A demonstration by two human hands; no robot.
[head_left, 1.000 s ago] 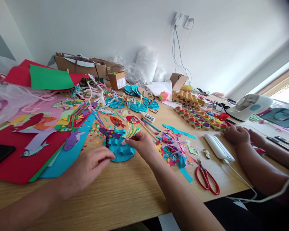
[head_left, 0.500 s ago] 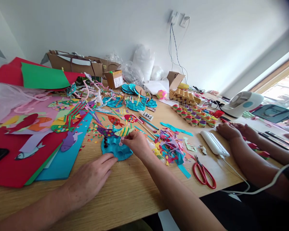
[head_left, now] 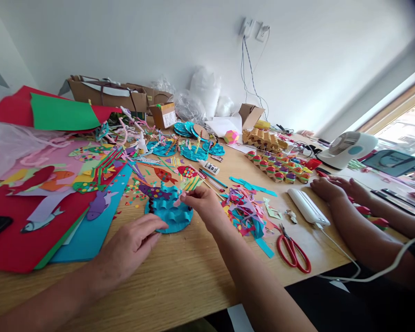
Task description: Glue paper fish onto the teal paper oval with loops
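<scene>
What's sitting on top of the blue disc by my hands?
On the disc: blue wavy strips and, at its left, a dark twisted stem below a purple spotted fish. The left hand covers part of the rim; the right hand hides whatever lies behind it.

Left of the craft disc [head_left: 174, 224], stacked paper sheets [head_left: 17, 246] with fish cutouts [head_left: 96, 209] on top. On its rear left part, a paper fish [head_left: 154, 191]. To its right, a heap of paper scraps [head_left: 242, 207]; farther right and slightly forward, scissors [head_left: 289, 240]. Behind it and rightward, a glue bottle [head_left: 209, 167]; well behind, other discs [head_left: 194, 153], then cardboard boxes [head_left: 163, 115]. Far behind and right, egg trays [head_left: 279, 167], then a fan [head_left: 347, 150].
</scene>
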